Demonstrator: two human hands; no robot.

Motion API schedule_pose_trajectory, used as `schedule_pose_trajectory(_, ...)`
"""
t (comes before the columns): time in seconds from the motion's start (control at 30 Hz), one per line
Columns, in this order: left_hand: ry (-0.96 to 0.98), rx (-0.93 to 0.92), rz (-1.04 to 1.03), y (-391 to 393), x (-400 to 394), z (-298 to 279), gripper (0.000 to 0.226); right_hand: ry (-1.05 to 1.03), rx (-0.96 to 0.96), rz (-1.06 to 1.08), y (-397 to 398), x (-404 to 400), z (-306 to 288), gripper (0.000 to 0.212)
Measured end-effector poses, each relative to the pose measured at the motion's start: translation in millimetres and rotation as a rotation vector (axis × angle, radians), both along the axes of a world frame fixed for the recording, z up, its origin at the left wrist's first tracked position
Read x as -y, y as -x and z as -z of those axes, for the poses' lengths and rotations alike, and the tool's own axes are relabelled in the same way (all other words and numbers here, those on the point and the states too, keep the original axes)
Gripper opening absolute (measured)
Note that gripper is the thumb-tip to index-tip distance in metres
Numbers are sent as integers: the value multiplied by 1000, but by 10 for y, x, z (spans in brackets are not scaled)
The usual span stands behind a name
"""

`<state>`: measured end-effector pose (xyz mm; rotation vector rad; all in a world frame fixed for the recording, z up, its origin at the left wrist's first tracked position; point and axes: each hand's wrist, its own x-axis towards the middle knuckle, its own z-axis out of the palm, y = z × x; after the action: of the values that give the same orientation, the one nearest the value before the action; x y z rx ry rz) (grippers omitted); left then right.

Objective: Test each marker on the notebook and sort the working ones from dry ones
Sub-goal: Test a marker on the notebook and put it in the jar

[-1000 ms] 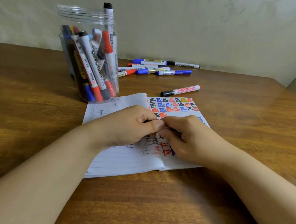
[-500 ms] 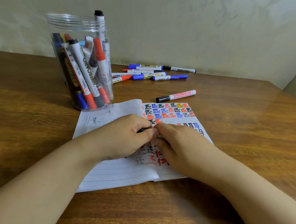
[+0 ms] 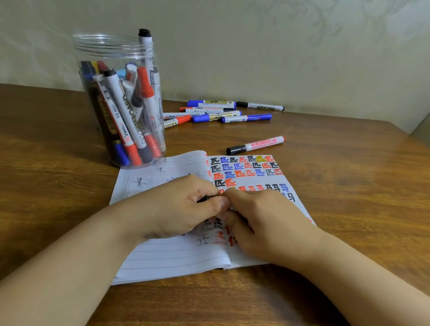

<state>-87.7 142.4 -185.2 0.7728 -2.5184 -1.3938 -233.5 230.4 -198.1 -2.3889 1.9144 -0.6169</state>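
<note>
Over the open notebook [image 3: 179,255], the left hand [image 3: 181,208] and right hand [image 3: 263,222] meet, fingers curled together around a mostly hidden black marker [image 3: 203,199]. A clear jar [image 3: 117,100] of markers stands far left; a black-capped whiteboard marker [image 3: 256,145] lies just beyond the notebook, near a far pile of markers [image 3: 221,113].

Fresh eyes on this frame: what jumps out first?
Both hands, left hand and right hand, meet over the open notebook, gripping a dark marker that is mostly hidden. The notebook's right page shows rows of colored test marks. A clear jar of markers stands behind at left; loose markers lie behind.
</note>
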Motion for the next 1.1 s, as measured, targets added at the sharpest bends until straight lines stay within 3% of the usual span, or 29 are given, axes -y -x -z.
schedule_pose_trajectory(0.27, 17, -5, -30, 1, 17, -8, 43, -99, 58, -10, 71, 18, -122, 25)
schedule_pose_trajectory(0.37, 36, 9, -64, -6, 34, -33, 47, 7, -27, 27, 70, -30, -241, 33)
schedule_pose_trajectory(0.53, 434, 50, -92, 18, -62, -34, 21, -111, -142, 88, 15, -55, -288, 35)
schedule_pose_trajectory(0.67, 404, 76, -62, 33, -36, -9, 23, -58, -157, 76, 25, -59, -191, 33)
schedule_pose_trajectory(0.8, 440, 72, -78, 56, 24, 73, 23, 72, -177, 82, -64, 21, 13, 8)
schedule_pose_trajectory(1.1, 330, 72, 53, 9, 68, 31, 43, 115, -76, -5, -8, 19, 89, 30)
